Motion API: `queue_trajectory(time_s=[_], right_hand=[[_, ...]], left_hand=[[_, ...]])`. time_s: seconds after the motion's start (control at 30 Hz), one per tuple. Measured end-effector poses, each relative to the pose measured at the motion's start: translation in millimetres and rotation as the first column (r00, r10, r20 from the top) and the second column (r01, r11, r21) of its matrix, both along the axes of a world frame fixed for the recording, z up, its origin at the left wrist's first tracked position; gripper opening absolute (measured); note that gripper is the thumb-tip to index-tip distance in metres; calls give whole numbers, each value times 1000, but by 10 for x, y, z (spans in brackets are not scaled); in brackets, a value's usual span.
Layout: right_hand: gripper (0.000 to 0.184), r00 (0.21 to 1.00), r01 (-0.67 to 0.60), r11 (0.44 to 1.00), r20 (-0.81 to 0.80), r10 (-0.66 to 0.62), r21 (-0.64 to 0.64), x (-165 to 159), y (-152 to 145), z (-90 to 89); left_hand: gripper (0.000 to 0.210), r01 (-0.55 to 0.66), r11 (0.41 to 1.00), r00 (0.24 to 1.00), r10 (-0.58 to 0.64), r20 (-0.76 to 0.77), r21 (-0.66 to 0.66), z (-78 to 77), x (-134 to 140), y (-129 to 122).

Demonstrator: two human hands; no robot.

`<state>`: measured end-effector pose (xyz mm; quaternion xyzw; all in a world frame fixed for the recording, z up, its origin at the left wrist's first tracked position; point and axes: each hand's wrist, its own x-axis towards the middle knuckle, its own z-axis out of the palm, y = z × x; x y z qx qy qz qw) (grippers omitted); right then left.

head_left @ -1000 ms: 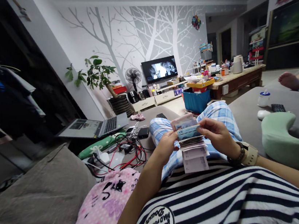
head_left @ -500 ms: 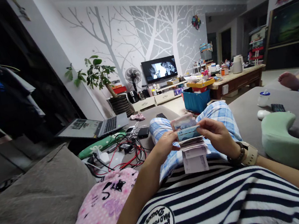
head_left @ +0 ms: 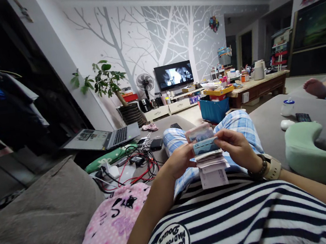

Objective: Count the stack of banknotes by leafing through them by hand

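I lie back on a grey sofa in a striped shirt and blue plaid trousers. Over my lap both hands hold a folded stack of banknotes (head_left: 208, 157). My left hand (head_left: 180, 160) grips the stack's left side, thumb on top. My right hand (head_left: 236, 147), with a watch and bead bracelet at the wrist, pinches the top bluish note at its right end. Several note ends fan down toward my shirt, and a reddish note stands up behind the bluish one.
An open laptop (head_left: 102, 138) and tangled red and black cables (head_left: 136, 169) lie at my left. A pink cat-print cushion (head_left: 113, 224) is by my left arm, a green neck pillow (head_left: 317, 153) at my right. Another person's foot (head_left: 314, 88) rests far right. A TV (head_left: 174, 75) stands ahead.
The stack and both hands have shifted slightly; the top notes stand a little higher and the bluish note sits more to the left. Everything else is still.
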<state>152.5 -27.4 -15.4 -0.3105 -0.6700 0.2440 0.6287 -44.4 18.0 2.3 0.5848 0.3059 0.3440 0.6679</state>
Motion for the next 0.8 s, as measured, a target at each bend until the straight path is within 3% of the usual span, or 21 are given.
queue_trajectory(time_s=[0.13, 0.27, 0.5, 0.67, 0.8], right_hand=[[18, 1000, 15, 1000, -18, -15, -3, -4, -14, 16], [16, 1000, 5, 1000, -23, -5, -1, -2, -22, 28], [16, 1000, 1, 1000, -27, -1, 3, -1, -23, 32], [17, 997, 2, 999, 73, -4, 32, 16, -57, 24], [16, 971, -41, 992, 238, 12, 116, 46, -105, 38]], left_hand=[[45, 44, 989, 980, -16, 197, -139, 7, 118, -37], [48, 43, 983, 953, 12, 301, -176, 25, 249, -104], [47, -198, 973, 917, 226, 328, -116, -13, 364, -159], [45, -67, 968, 946, 139, 294, -242, 23, 327, -136], [43, -23, 966, 944, 106, 313, -259, 19, 325, -96]])
